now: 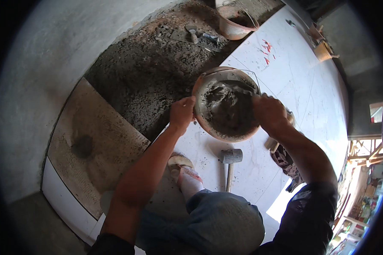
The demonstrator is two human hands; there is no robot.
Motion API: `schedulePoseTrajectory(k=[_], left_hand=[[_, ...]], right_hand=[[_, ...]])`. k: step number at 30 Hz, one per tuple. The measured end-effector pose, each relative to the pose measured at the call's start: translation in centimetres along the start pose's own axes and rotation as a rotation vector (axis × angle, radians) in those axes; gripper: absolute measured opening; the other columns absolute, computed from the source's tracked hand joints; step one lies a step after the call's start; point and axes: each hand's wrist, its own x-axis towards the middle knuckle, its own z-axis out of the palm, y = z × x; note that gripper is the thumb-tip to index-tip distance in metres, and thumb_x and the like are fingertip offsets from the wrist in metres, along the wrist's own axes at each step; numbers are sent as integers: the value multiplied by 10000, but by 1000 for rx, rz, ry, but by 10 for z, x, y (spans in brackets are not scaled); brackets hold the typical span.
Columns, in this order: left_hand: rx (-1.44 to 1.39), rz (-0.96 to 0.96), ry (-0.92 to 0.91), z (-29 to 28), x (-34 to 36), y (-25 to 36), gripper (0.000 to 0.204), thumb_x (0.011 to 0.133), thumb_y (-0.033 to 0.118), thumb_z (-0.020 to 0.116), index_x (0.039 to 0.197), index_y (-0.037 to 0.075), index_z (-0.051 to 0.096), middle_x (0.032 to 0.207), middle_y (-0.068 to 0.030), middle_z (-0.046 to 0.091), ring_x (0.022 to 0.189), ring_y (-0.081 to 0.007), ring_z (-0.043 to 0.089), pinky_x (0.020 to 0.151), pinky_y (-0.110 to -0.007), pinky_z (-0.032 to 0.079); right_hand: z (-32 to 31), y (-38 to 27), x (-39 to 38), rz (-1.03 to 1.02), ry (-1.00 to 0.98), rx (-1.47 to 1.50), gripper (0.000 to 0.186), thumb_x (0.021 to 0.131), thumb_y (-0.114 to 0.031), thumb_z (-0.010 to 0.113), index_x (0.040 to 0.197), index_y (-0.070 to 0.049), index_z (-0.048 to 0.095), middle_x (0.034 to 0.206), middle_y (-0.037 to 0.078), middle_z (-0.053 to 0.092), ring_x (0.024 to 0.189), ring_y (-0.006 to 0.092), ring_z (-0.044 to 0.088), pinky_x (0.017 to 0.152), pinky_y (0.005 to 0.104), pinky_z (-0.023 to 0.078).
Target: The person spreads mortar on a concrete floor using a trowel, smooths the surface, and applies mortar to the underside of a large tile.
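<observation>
White tiled floor runs under both hands and out past the right one. Grey wall, far left of the left hand. Dark, rough mortar bed ahead and left of the left hand. Brown, dirty slab nearer the body, left of the left forearm, round dark stain on it.

Orange-rimmed bucket sits between the two hands, wet grey mortar inside, thin wire handle up over its far side. Left hand clamped on the bucket's left edge, thumb at the rim. Right hand balled in a fist at the right rim, wrapped round a trowel; its handle is covered by the fist, blade down in the mortar. Second bucket, paler, well beyond both hands.

Dark patterned cloth on the tiles, below the right hand, beside the forearm. Mallet, grey head, light handle, nearer the body than the hands and between the forearms. Red bits scattered on the tiles beyond the right hand.
</observation>
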Motion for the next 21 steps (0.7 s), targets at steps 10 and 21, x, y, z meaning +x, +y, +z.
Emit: schedulePoseTrajectory(k=[10, 21], left_hand=[[-68, 28, -31, -1, 4, -13, 253, 969, 253, 535, 897, 14, 581, 671, -26, 558, 510, -88, 473, 460, -250, 371], [-74, -74, -27, 13, -57, -48, 337, 990, 306, 431, 1057, -20, 481, 808, -105, 601, 566, -139, 596, 503, -276, 500]], right_hand=[[-22, -12, -25, -479, 1, -126, 164, 770, -125, 644, 912, -58, 595, 790, 94, 608, 775, 240, 648, 668, 375, 536], [9, 40, -38, -88, 14, -5, 276, 883, -296, 622, 1043, -86, 541, 844, 155, 615, 777, 319, 660, 668, 431, 539]])
